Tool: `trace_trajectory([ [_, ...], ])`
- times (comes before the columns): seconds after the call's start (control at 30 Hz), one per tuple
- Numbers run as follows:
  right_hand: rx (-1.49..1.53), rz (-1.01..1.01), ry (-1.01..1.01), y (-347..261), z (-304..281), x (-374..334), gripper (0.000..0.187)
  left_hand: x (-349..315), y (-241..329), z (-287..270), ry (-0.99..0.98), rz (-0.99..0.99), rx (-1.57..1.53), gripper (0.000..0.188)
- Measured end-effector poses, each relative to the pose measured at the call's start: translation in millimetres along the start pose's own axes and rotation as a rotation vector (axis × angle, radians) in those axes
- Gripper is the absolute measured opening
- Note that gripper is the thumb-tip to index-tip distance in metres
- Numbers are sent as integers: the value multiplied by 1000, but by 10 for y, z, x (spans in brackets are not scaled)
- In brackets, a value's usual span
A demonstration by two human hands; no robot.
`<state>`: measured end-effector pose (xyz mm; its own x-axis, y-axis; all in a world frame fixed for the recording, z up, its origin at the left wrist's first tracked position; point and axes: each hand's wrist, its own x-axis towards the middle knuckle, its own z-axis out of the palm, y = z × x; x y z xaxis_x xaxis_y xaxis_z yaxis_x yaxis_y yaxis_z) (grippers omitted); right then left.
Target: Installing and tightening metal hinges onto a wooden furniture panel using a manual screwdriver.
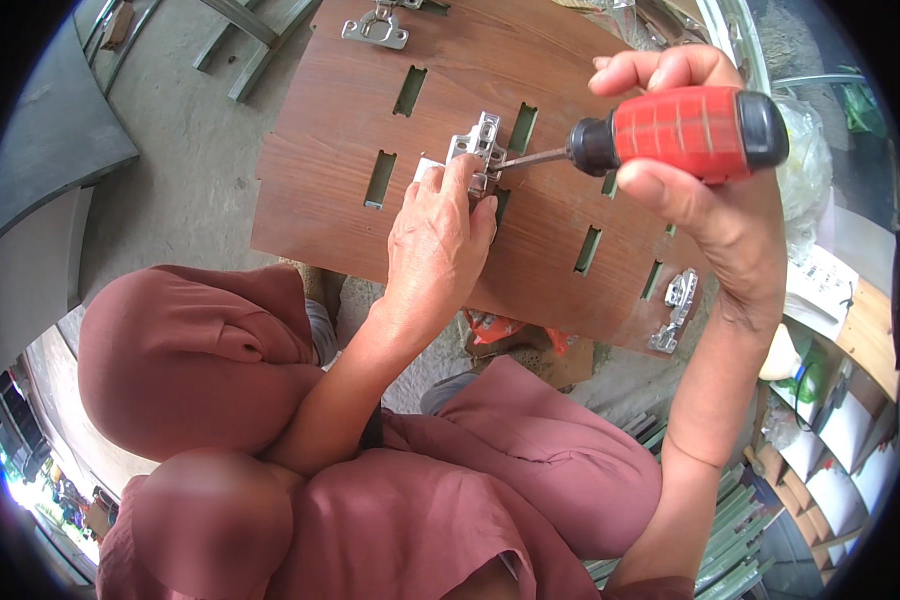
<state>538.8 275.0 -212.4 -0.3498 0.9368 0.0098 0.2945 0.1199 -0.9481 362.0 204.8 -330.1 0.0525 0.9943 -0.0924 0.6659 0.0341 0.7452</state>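
A silver cabinet hinge (pixel 485 132) rests on a brown wood-grain panel (pixel 315 185) with several slots cut through it. My left hand (pixel 435 232) grips this hinge from the near side, its fingertips hiding part of the metal. Higher up, my right hand (pixel 705 195) is closed around the handle of a red-and-black screwdriver (pixel 675 133). The thin shaft points left, and its tip meets the hinge beside my left fingers. Whether it sits in a screw cannot be made out.
Another hinge (pixel 377 30) lies at the panel's far left, and one more (pixel 675 310) near its right corner. Metal bars (pixel 255 50) stand on the concrete floor at the far left. A dark grey sheet (pixel 45 130) is at the left, and a wooden shelf (pixel 870 325) at the right.
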Motion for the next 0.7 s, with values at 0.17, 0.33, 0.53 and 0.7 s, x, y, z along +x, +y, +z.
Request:
trace_trajectory([
  [0.17,238,64,-56,26,48,19,73,-9,-12,-8,6,6,14,35],
  [0.33,104,-24,-66,90,16,-24,61,-9,23,-13,-12,1,29,36],
  [0.53,150,-48,-184,94,22,-1,60,-31,1,34,11,23,0,38],
  [0.7,245,-95,-115,71,108,-17,65,-50,-14,7,16,24,26,37],
])
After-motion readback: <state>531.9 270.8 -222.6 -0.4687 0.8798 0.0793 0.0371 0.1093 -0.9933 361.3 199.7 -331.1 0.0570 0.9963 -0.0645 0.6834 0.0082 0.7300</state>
